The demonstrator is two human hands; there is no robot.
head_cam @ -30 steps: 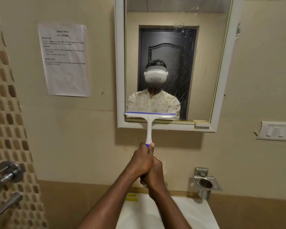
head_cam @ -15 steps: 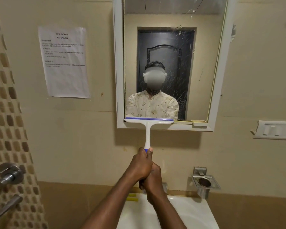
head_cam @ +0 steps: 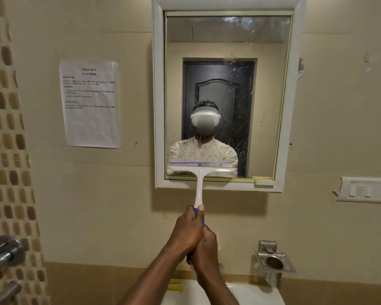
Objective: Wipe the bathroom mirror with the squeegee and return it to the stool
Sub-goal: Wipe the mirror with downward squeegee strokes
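Note:
The white squeegee (head_cam: 199,172) with a purple blade edge lies flat against the lower left part of the white-framed mirror (head_cam: 271,95), just above its bottom edge. Its handle hangs down over the frame. My left hand (head_cam: 188,231) wraps the purple grip high up. My right hand (head_cam: 206,249) clasps the grip right below it. Streaks and water marks cover the right half of the glass. The stool is not in view.
A white sink (head_cam: 251,293) sits directly under my arms, with a yellow item (head_cam: 175,285) at its back edge. A steel holder (head_cam: 274,264) is mounted at the right, a switch plate (head_cam: 365,190) further right, a paper notice (head_cam: 90,104) at the left, and taps (head_cam: 6,253) on the tiled wall.
The blade slid down to the mirror's bottom edge, then came back up a little. My view tilted upward, so the top of the mirror frame now shows. Both hands kept their grip.

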